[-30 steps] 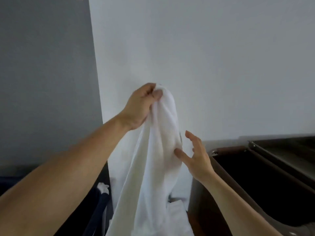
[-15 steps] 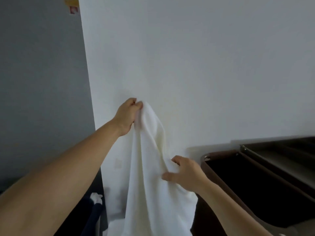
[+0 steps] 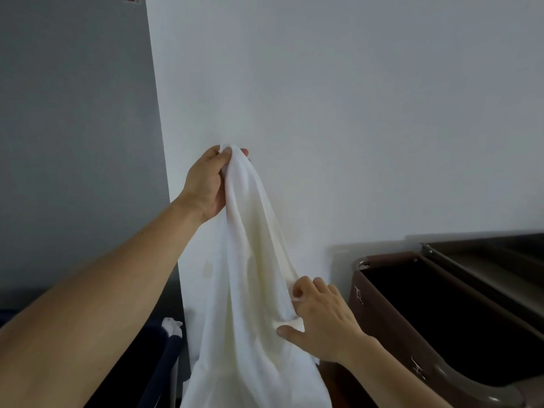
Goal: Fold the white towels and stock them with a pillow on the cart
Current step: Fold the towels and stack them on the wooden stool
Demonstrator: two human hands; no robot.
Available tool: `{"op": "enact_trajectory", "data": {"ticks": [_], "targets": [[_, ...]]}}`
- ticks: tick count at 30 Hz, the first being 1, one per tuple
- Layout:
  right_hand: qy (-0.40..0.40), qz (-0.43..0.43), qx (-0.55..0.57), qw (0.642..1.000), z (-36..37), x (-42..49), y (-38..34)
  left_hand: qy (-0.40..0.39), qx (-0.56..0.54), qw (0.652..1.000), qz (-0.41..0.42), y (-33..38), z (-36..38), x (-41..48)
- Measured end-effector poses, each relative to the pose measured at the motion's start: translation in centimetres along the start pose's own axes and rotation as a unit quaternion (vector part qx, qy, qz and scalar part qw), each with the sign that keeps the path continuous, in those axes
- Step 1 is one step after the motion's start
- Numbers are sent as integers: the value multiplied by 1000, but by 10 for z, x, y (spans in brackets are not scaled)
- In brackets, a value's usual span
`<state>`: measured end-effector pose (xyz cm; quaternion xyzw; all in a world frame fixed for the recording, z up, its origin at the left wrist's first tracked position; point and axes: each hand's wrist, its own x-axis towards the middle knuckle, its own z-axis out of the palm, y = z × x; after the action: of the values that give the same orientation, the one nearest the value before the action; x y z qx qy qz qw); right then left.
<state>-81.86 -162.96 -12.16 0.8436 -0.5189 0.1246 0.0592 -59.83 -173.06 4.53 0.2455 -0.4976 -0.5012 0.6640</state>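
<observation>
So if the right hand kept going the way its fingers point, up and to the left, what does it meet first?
The white towel: the right hand already pinches a fold of its edge, so the hanging cloth lies straight ahead. Past that would likely come the left forearm or the white wall; depth is unclear.

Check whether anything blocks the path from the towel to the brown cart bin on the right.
Nothing visible does. Both hands, left hand and right hand, grip the towel, which hangs just left of the bin. The bin's open top looks dark and unobstructed.
</observation>
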Motion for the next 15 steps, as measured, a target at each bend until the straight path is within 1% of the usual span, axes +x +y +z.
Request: {"op": "enact_trajectory", "data": {"ticks": [2, 4, 6, 9, 11, 12, 15], "targets": [[1, -12, 101, 995, 2, 0, -1, 18, -7, 1000, -5, -5, -9, -1], [30, -13, 179, 983, 6, -1, -5, 29, -13, 999, -14, -11, -18, -3], [51, -16, 192, 980, 10, -2, -11, 33, -14, 999, -23, -17, -25, -6], [99, -95, 125, 983, 19, -2, -21, 35, -5, 999, -28, -21, -28, -10], [104, -119, 123, 980, 24, -3, -26, 34, -2, 999, -29, -22, -29, -13], [95, -110, 145, 979, 24, -4, -29, 33, -4, 999, -31, -23, -30, -13], [88, -40, 218, 971, 28, -4, -30, 34, -10, 999, -35, -23, -35, -17]]}}
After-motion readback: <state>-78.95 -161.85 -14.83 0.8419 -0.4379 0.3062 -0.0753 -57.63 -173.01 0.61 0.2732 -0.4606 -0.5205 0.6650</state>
